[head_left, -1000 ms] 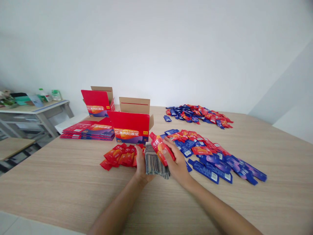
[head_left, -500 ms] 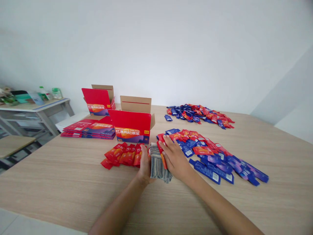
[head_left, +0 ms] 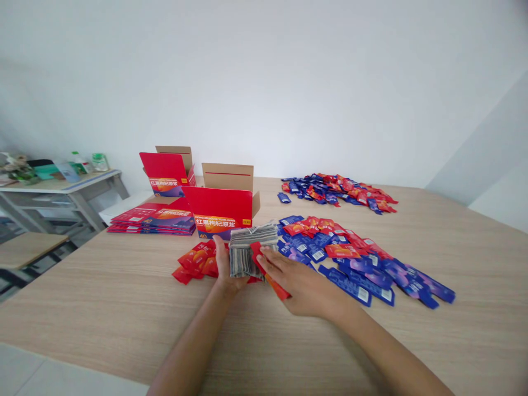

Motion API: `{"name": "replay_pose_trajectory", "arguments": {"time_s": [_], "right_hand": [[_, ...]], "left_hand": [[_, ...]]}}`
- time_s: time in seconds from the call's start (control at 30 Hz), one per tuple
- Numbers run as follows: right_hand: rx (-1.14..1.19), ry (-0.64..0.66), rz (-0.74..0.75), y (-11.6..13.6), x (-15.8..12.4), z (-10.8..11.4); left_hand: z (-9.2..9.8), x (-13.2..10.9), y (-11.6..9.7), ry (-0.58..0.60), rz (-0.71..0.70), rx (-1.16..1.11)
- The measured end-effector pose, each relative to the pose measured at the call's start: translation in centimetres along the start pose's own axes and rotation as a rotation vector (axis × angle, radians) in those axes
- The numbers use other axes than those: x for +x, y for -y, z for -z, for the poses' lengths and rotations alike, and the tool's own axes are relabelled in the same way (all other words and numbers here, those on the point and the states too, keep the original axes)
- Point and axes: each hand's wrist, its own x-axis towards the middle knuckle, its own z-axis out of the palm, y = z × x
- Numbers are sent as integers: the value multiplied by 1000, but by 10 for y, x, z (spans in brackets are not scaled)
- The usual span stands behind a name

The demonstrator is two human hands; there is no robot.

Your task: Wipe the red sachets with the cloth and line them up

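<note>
A folded grey striped cloth (head_left: 252,247) rests in my left hand (head_left: 225,268), whose thumb stands up at the cloth's left edge. My right hand (head_left: 295,280) grips a long red sachet (head_left: 270,272) and holds it slanted against the cloth's right side. Part of the cloth flares out beyond the sachet's upper end. Behind and left of my left hand lie several red sachets (head_left: 197,261), partly covered by the hand and cloth. Just beyond them stands an open red carton (head_left: 223,204) with its flaps up.
Mixed blue and red sachets (head_left: 342,252) spread to the right of my hands. A second pile (head_left: 338,192) lies near the wall. At left are another open carton (head_left: 165,170) and a stack of flattened cartons (head_left: 152,217). A side desk (head_left: 61,184) stands farther left.
The cloth has fanned open toward the back and shifted left with my left hand. My right hand has turned, and the red sachet now sits farther left and more slanted.
</note>
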Motion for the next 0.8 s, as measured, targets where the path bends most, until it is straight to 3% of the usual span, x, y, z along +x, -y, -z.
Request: {"name": "replay_pose_trajectory", "arguments": {"time_s": [0.1, 0.2, 0.33, 0.53, 0.67, 0.8], "right_hand": [[144, -90, -95, -3, -6, 30], [142, -201, -229, -13, -6, 38], [64, -166, -451, -31, 5, -2], [299, -218, -506, -43, 23, -76], [311, -226, -504, -41, 24, -90], [415, -313, -404, -36, 26, -92]], "left_hand": [[0, 1, -11, -17, -172, -39], [5, 3, -27, -88, -310, -82], [11, 5, -40, -121, -426, -55], [4, -1, -30, -34, -301, -28], [3, -2, -21, -12, -193, -18], [6, -3, -20, 34, -136, -28]]}}
